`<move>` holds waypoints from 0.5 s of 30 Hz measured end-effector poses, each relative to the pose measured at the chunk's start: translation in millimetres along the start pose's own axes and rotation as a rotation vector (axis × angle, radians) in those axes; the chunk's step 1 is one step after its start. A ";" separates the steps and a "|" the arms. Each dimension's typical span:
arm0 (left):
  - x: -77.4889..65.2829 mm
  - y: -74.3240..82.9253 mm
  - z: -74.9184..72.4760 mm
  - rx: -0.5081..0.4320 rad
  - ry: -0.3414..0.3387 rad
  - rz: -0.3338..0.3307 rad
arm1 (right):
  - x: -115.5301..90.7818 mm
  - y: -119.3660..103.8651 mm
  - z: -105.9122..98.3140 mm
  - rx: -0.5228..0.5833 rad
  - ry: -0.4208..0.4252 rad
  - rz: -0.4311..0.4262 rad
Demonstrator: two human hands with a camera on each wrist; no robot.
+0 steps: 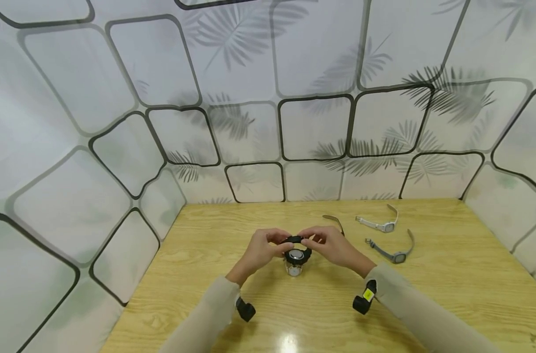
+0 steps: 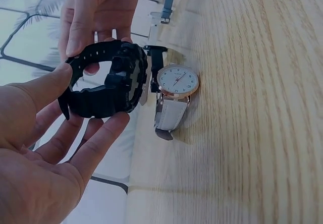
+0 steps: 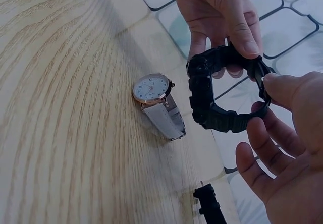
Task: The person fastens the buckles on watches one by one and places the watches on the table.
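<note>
Both hands hold a chunky black wristwatch [image 1: 304, 257] above the table, its strap curved into a loop. My left hand [image 1: 262, 247] pinches one side of the strap between thumb and fingers, as the left wrist view shows. On the other side, the thumb and fingers of my right hand [image 1: 331, 243] grip the strap near its overlapping ends [image 3: 262, 80]. Just beneath lies a rose-gold watch [image 2: 177, 80] with a white dial and pale strap, resting on the wood. In the head view it is partly covered by the black watch.
A white watch [image 1: 389, 227] and a grey-blue watch [image 1: 399, 257] lie at the right of the wooden table [image 1: 250, 318]. A dark strap [image 1: 335, 219] shows behind my right hand, its other part hidden. Patterned cloth walls [image 1: 250, 181] border the table's back and sides.
</note>
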State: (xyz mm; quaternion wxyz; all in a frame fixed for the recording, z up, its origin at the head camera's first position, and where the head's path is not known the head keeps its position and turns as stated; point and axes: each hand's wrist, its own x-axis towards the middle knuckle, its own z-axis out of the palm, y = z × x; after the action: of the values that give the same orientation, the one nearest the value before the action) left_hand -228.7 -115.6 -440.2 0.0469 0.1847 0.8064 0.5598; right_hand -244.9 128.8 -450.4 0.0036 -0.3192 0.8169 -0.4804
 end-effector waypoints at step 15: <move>-5.8 0.5 -3.8 0.092 -0.029 0.066 | 8.7 2.2 -6.0 0.022 -0.030 0.027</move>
State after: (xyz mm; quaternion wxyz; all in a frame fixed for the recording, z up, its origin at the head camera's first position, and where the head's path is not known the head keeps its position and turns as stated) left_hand -224.3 -120.9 -439.1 0.0314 0.2214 0.8239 0.5208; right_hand -254.8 129.6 -446.3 0.0258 -0.3155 0.8156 -0.4844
